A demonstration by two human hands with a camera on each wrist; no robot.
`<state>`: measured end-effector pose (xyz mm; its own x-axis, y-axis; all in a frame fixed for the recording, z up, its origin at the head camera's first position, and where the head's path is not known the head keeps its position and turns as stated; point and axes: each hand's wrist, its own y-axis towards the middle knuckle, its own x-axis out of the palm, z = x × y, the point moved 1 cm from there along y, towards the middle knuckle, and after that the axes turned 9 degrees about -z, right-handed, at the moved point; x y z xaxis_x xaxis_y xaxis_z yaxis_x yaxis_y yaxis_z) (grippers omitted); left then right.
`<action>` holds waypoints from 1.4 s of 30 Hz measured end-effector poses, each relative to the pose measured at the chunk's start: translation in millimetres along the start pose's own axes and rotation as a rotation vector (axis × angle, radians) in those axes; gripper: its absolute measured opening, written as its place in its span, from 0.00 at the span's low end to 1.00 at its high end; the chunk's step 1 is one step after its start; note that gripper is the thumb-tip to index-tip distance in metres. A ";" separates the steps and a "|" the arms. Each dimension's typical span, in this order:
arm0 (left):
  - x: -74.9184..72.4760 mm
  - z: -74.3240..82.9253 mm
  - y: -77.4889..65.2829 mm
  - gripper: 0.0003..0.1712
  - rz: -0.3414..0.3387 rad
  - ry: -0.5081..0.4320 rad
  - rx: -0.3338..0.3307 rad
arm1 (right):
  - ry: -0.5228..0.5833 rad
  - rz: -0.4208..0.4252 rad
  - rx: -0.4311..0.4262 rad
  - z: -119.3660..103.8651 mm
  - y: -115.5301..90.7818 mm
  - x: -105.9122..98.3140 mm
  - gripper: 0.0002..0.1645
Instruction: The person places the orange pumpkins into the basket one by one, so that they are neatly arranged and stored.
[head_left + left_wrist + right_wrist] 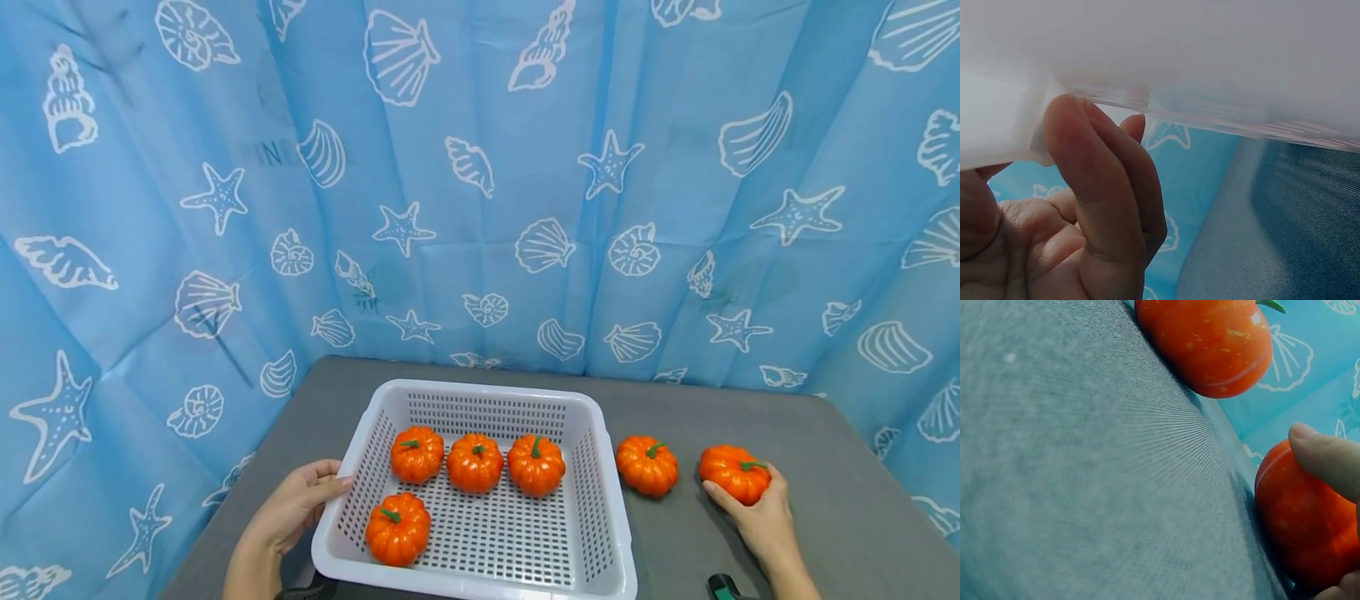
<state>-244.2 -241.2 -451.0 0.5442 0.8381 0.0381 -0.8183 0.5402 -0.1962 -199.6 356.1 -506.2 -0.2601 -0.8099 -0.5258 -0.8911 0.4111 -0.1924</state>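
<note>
A white plastic basket (502, 542) with slotted walls stands on the grey table, several small orange pumpkins inside it. My left hand (300, 504) grips its left rim, thumb on top; in the left wrist view the curled fingers (1107, 181) press against the basket's white wall (997, 119). To the right of the basket, my right hand (765, 521) holds an orange pumpkin (731, 471) with a green stem, thumb on the near side and fingers round the right. The right wrist view shows that pumpkin (1304, 512) low, close against the grey cloth, under the thumb (1322, 453).
Another orange pumpkin (647, 467) sits on the grey table (675, 546) between the basket and the right hand. A blue curtain (480, 208) with white shell and starfish prints hangs behind the table and along its sides.
</note>
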 end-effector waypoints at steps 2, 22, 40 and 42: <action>0.1 -0.4 0.2 0.24 0.004 0.000 -0.001 | -0.002 -0.002 0.004 0.7 0.1 -0.1 0.65; 3.1 0.8 0.3 0.26 0.027 0.001 -0.023 | 0.059 -0.012 -0.006 -0.7 -1.4 -3.5 0.60; 6.3 4.9 -0.4 0.28 0.060 0.016 -0.018 | 0.010 -0.062 -0.124 -24.3 -11.3 -6.4 0.58; 6.4 4.9 -0.6 0.28 0.063 0.014 -0.019 | 0.005 -0.077 -0.127 -29.9 -14.4 -5.9 0.60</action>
<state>-241.2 -235.7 -445.8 0.4947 0.8690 0.0111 -0.8473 0.4851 -0.2161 -196.3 342.4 -475.6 -0.1906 -0.8390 -0.5096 -0.9484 0.2914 -0.1252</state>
